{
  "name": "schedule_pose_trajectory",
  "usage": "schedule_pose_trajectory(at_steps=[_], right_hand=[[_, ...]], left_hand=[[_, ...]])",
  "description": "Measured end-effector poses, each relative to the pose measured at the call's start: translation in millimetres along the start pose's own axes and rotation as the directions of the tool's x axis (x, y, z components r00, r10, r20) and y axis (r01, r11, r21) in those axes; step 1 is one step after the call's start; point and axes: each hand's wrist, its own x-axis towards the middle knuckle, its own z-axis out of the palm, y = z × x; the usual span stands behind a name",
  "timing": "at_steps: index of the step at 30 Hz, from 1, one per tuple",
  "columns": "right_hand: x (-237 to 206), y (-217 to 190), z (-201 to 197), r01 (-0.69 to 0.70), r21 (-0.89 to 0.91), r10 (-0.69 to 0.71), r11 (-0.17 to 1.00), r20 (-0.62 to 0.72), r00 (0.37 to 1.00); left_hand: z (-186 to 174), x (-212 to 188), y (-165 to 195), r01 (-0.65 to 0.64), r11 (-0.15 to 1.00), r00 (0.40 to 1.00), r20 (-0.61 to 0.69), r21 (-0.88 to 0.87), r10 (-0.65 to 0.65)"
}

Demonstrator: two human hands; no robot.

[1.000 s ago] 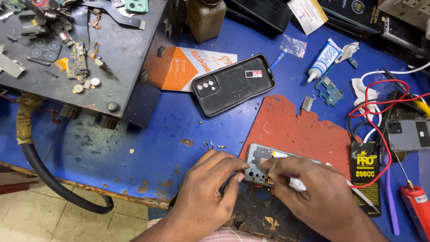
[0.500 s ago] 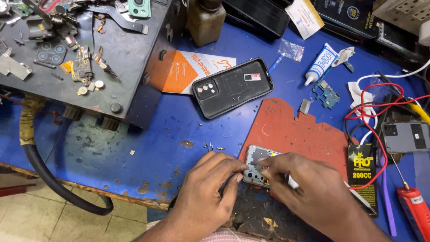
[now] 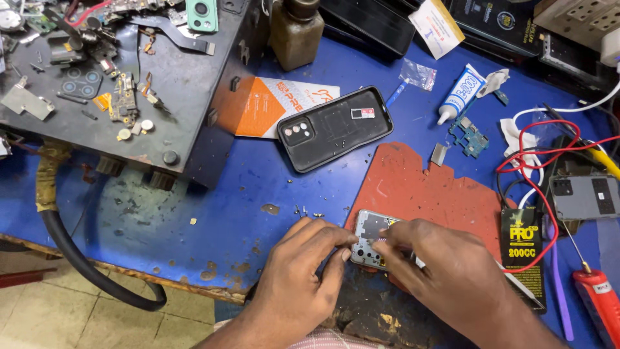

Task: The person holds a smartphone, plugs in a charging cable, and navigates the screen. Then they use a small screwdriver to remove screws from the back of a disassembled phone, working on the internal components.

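A small opened phone body (image 3: 369,234) with exposed parts lies on a worn red mat (image 3: 426,187) near the front edge of the blue bench (image 3: 213,213). My left hand (image 3: 303,278) steadies the phone's left end with its fingertips. My right hand (image 3: 445,278) pinches a slim tool against the phone's top, the fingers covering most of the device. Behind the mat, a black phone case (image 3: 334,127) rests face-up.
A dark metal box (image 3: 129,97) strewn with phone parts fills the back left, with a thick black hose (image 3: 84,271) hanging below. Brown bottle (image 3: 296,32), glue tube (image 3: 460,92), small circuit board (image 3: 470,134), red wires (image 3: 542,168), a grey phone (image 3: 584,196) and a red-handled tool (image 3: 597,304) sit at right.
Both hands stay on the small phone with only slight finger shifts. The view has tilted a little.
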Motion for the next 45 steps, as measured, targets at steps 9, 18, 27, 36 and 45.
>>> schedule_pose_trajectory(at_steps=[9,18,27,36,45], right_hand=[[46,8,-11,-0.041,0.586,0.185,0.809,-0.186,0.965],[109,20,27,0.013,0.484,0.038,0.875,-0.095,0.995],[71,6,-9,0.067,0.713,0.072,0.698,-0.163,0.984],[0,14,4,-0.139,0.920,0.310,0.368,0.019,0.950],[-20,10,9,-0.092,0.850,0.264,0.519,-0.058,0.963]], left_hand=[[11,3,2,0.181,0.969,0.980,-0.055,-0.171,-0.192],[8,0,0,0.132,0.967,0.980,-0.116,-0.216,-0.160],[7,2,-2,0.173,0.942,0.967,-0.131,-0.287,-0.218],[8,-1,1,0.010,0.988,0.997,-0.079,-0.155,-0.022],[8,-2,0,0.038,0.993,0.999,-0.028,-0.108,-0.041]])
